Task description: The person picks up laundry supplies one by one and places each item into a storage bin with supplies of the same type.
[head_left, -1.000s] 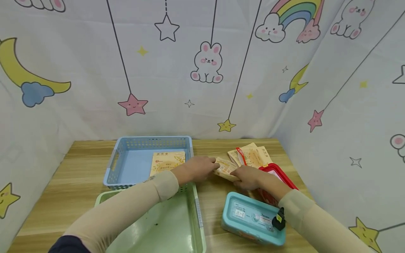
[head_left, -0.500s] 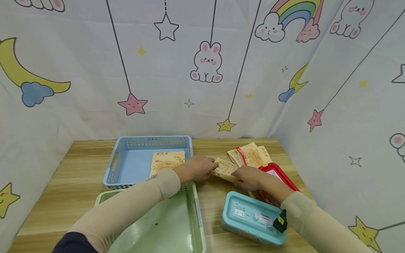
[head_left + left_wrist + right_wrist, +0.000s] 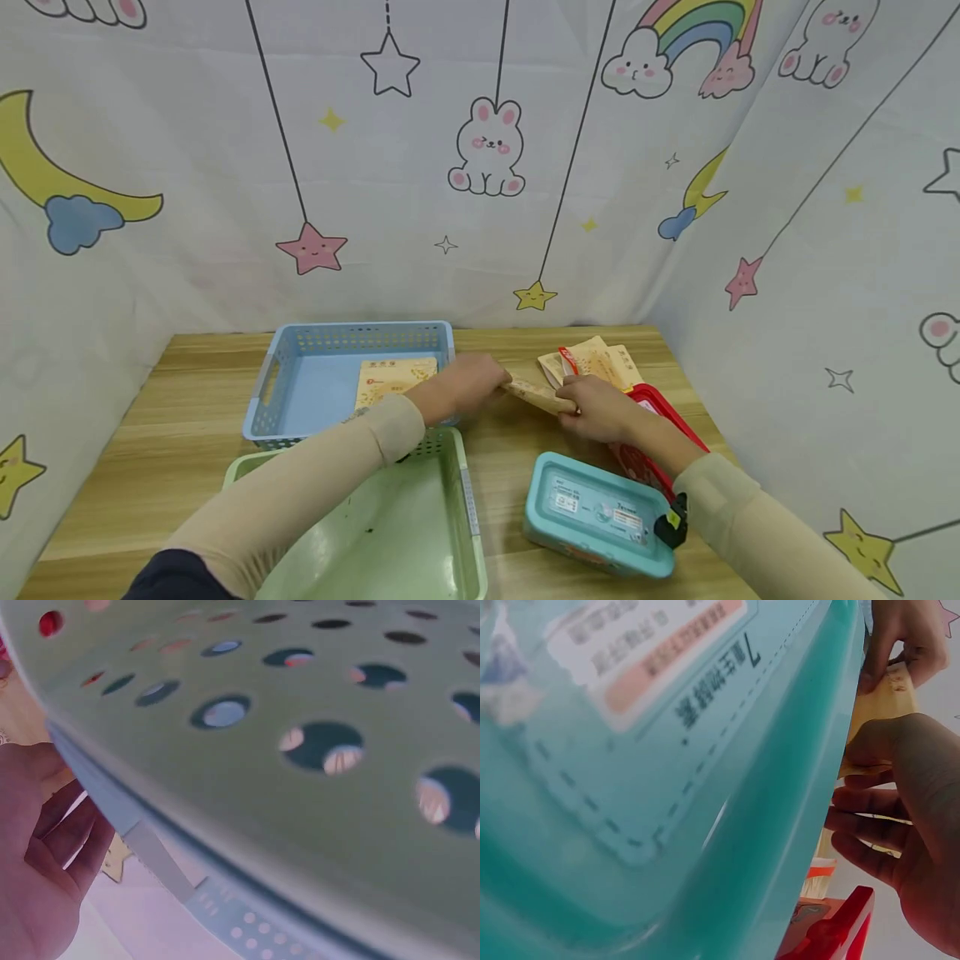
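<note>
A cream-yellow printed packet (image 3: 538, 395) is held between both hands above the wooden table, tilted with a narrow side toward the head camera. My left hand (image 3: 471, 382) pinches its left end, beside the blue basket. My right hand (image 3: 600, 407) grips its right end between thumb and fingers. In the right wrist view, the packet (image 3: 889, 701) spans the two hands. The left wrist view shows my left hand (image 3: 45, 847) with curled fingers, partly behind a basket rim. Another cream packet (image 3: 393, 377) lies in the blue basket (image 3: 296, 398), partly covered by my left arm.
More cream packets (image 3: 600, 362), one with a red strip, lie at the back right. A red-rimmed container (image 3: 667, 412) is partly under my right arm. A teal lidded box (image 3: 592, 508) stands in front of it. The green basket (image 3: 390, 533) sits front left, beneath my left forearm.
The packet has tipped up, so its printed face now shows less and its narrow side more. Both hands have turned slightly with it, the right one shifting a little right.
</note>
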The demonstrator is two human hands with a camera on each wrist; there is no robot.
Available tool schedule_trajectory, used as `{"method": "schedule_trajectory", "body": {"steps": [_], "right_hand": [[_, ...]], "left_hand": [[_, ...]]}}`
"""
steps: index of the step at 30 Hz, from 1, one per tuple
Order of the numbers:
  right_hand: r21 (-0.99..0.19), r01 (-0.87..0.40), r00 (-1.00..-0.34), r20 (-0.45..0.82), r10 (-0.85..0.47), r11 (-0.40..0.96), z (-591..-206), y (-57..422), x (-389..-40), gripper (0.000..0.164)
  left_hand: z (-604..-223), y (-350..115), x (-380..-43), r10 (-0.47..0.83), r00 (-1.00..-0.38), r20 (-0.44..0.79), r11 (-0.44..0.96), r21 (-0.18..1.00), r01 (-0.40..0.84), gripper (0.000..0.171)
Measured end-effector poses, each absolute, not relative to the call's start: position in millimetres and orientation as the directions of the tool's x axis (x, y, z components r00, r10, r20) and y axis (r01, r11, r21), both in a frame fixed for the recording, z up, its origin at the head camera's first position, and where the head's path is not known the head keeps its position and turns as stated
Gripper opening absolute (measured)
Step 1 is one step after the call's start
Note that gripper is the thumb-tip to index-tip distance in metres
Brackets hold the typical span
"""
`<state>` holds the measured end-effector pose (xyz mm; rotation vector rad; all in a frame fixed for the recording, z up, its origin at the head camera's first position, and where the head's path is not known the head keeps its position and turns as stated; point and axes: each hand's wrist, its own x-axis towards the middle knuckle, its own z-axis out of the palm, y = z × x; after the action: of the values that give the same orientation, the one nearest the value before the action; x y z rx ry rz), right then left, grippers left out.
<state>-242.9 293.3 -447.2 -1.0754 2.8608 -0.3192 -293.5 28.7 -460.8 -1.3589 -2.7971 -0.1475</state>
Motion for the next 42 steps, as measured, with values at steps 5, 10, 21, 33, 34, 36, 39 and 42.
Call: {"method": "schedule_trajectory", "body": {"steps": [5,10,21,33,34,36,39,42], "right_hand": [[-0.224,-0.637,-0.768,0.1,-0.633,0.737,-449.7,296.1,-247.6,0.009],[-0.28,-0.596,-0.801,0.144,-0.581,0.753,-448.3,296.8,-251.7,0.015],[-0.349,-0.556,-0.829,0.177,-0.53,0.754,-446.3,302.3,-250.4,0.015],[-0.475,-0.421,-0.9,0.109,-0.423,0.773,-444.2,306.1,-252.1,0.022],[-0.482,-0.41,-0.905,0.108,-0.412,0.774,-444.1,306.6,-252.0,0.025],[-0.494,-0.396,-0.911,0.107,-0.398,0.774,-444.3,307.2,-251.8,0.028],[-0.495,-0.392,-0.914,0.112,-0.39,0.776,-446.5,308.1,-252.2,0.026],[-0.484,-0.407,-0.909,0.133,-0.395,0.774,-448.8,309.2,-252.3,0.025]], "left_hand": [[-457.0,22.6,-301.2,0.753,-0.649,0.111,0.64,0.108,0.761,0.025],[-456.0,17.6,-304.8,0.717,-0.682,0.145,0.669,0.133,0.731,0.023],[-456.3,16.4,-308.0,0.672,-0.713,0.2,0.671,0.244,0.7,0.018],[-460.9,19.2,-311.7,0.66,-0.738,0.142,0.667,0.341,0.663,0.019],[-460.7,19.7,-311.7,0.659,-0.739,0.142,0.664,0.352,0.66,0.02],[-460.0,21.1,-311.4,0.656,-0.741,0.141,0.662,0.363,0.655,0.019],[-459.2,22.9,-311.1,0.647,-0.752,0.127,0.672,0.37,0.641,0.021],[-458.5,24.3,-311.4,0.639,-0.761,0.113,0.681,0.378,0.628,0.024]]}}
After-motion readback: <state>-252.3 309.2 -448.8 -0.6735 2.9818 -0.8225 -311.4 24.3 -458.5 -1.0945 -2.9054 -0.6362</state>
